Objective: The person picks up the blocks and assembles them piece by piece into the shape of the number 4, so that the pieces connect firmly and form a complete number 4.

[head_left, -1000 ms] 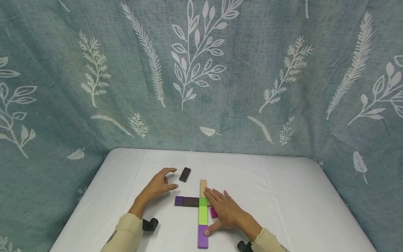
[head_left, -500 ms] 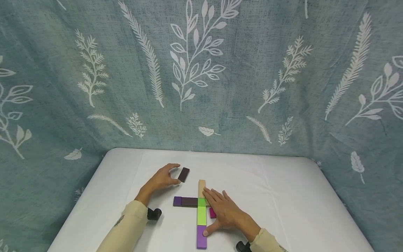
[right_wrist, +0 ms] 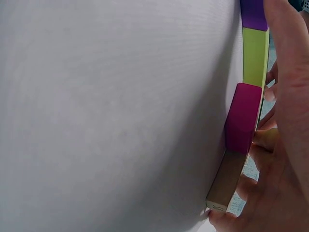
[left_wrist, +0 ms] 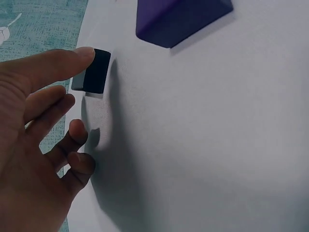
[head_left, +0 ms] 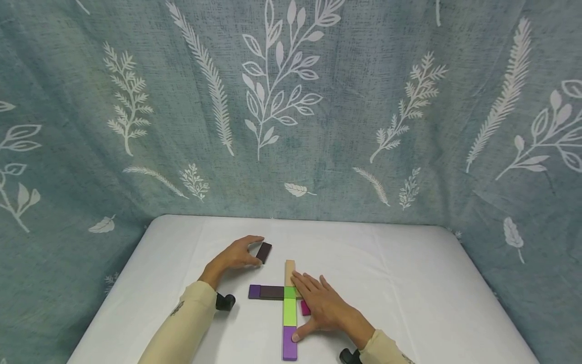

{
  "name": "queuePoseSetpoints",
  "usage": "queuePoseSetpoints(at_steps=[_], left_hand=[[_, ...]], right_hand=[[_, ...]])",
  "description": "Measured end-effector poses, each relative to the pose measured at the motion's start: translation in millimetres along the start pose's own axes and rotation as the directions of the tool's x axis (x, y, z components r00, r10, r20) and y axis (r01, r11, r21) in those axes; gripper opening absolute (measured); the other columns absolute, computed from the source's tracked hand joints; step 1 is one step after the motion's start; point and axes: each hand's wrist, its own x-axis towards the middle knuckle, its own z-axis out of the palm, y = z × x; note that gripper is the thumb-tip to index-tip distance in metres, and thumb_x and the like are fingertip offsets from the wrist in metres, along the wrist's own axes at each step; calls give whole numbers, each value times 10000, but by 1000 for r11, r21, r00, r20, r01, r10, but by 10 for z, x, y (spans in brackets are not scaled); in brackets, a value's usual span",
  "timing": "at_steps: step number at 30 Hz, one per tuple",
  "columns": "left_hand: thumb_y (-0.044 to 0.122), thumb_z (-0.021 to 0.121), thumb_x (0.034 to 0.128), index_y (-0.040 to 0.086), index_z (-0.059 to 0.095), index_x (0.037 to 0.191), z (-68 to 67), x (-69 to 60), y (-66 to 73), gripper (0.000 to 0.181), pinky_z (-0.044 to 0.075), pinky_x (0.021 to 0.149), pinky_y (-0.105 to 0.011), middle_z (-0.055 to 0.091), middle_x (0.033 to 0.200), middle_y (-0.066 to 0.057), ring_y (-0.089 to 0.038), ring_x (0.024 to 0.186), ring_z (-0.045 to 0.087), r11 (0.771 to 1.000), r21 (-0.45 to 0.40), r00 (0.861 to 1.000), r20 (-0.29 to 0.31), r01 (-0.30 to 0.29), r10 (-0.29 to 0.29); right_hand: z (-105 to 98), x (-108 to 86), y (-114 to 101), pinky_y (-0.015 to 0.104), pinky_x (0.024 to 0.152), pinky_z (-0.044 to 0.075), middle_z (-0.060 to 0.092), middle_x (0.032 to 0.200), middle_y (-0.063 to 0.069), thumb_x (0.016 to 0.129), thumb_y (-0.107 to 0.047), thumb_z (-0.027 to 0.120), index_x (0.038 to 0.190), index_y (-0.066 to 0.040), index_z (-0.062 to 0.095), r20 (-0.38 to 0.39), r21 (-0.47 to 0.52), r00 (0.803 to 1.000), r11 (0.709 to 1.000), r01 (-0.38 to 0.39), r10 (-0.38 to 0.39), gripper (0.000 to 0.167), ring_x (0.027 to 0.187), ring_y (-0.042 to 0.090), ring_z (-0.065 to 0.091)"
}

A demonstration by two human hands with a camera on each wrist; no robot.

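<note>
My left hand (head_left: 238,254) has thumb and forefinger around a loose dark brown block (head_left: 264,252), pinching it near its ends. In the left wrist view the thumb tip covers part of that block (left_wrist: 98,72). Blocks lie joined in a cross: tan (head_left: 289,273) at the top, green (head_left: 289,292) in the centre, then lime (head_left: 289,312) and purple (head_left: 289,344) below. To the left run a dark brown block (head_left: 272,292) and a dark purple one (head_left: 254,291). My right hand (head_left: 325,308) lies spread along the right side, fingertips at the tan block, thumb on the purple. It partly hides a magenta block (head_left: 305,308).
A white table (head_left: 409,283) carries everything, with a leaf-patterned teal cloth (head_left: 336,126) hanging behind and at both sides. Black wrist devices (head_left: 225,302) sit by the cuffs, close to the tabletop.
My left hand has moved away from me and rightward, closing thumb and forefinger around the loose dark brown block. The right hand and the cross of blocks stay as they were.
</note>
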Motion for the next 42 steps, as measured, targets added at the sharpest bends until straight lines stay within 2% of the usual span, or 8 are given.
queuePoseSetpoints(at_steps=[10, 17, 23, 30, 42], left_hand=[[74, 840, 771, 34, 531, 1451, 30, 17, 15, 748, 318, 1141, -537, 469, 1505, -209, -412, 1412, 386, 999, 28, 1000, -6, 16, -16], [77, 845, 780, 61, 547, 1447, 53, 34, 29, 731, 349, 1120, -539, 491, 1491, -198, -408, 1394, 414, 999, 50, 1000, -16, -10, 11], [94, 856, 789, 67, 555, 1443, 65, 26, 45, 720, 351, 1120, -536, 496, 1489, -192, -407, 1394, 416, 998, 67, 1000, -13, 11, -10], [70, 859, 780, 62, 568, 1432, 74, 16, 29, 714, 350, 1122, -532, 506, 1477, -198, -411, 1391, 418, 999, 47, 999, -23, 25, -24], [94, 895, 741, 46, 639, 1336, 110, 22, -12, 650, 367, 1113, -516, 586, 1372, -164, -390, 1333, 485, 997, 72, 998, -65, -20, 25]], right_hand=[[-12, -9, -12, 601, 1184, 161, 238, 1662, 83, 564, -882, 705, 1624, -119, 178, 2, -1, 1000, 1000, 1, -1, 1408, 1514, 298, 224], [-32, -5, -9, 592, 1189, 155, 222, 1668, 69, 567, -879, 708, 1628, -125, 167, 4, -9, 1000, 1000, -4, 4, 1409, 1520, 287, 206], [-13, -8, -5, 587, 1190, 155, 221, 1668, 71, 565, -891, 695, 1628, -121, 164, 1, -7, 1000, 1000, -3, 3, 1416, 1519, 289, 211], [-21, -19, -22, 605, 1181, 168, 226, 1668, 58, 577, -872, 713, 1624, -117, 180, -10, 8, 1000, 1000, 13, -13, 1397, 1515, 297, 222], [-17, -20, -18, 605, 1179, 178, 233, 1665, 67, 580, -882, 701, 1622, -106, 179, -11, -6, 1000, 1000, 14, -14, 1400, 1511, 300, 233]])
